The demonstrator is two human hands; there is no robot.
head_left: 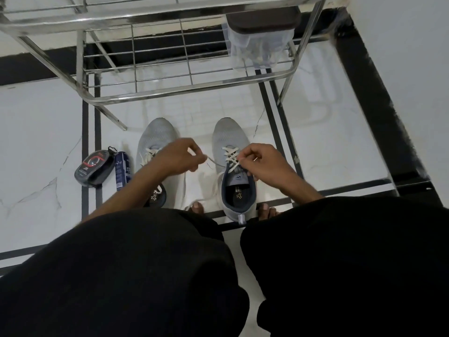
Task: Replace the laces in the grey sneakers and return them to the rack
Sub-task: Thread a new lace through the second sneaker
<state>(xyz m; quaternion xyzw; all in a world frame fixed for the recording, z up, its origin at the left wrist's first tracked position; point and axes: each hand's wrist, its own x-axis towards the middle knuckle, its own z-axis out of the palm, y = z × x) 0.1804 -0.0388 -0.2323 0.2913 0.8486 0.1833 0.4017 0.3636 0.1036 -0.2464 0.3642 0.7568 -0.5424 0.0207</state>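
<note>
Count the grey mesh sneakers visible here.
2. The left grey mesh sneaker sits partly behind the left hand; the right grey mesh sneaker is under the right hand.

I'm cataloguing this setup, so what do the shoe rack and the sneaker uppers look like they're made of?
The shiny silver tube shoe rack looks like polished steel or chrome, given its mirror-like glints. The pale grey sneakers seem to have knit mesh fabric uppers, showing a fine woven texture.

White marble floor [43, 122], black inlay lines. On it: two grey sneakers [228, 135], polish case [94, 167], spray can [122, 170], steel rack [184, 93].
</note>
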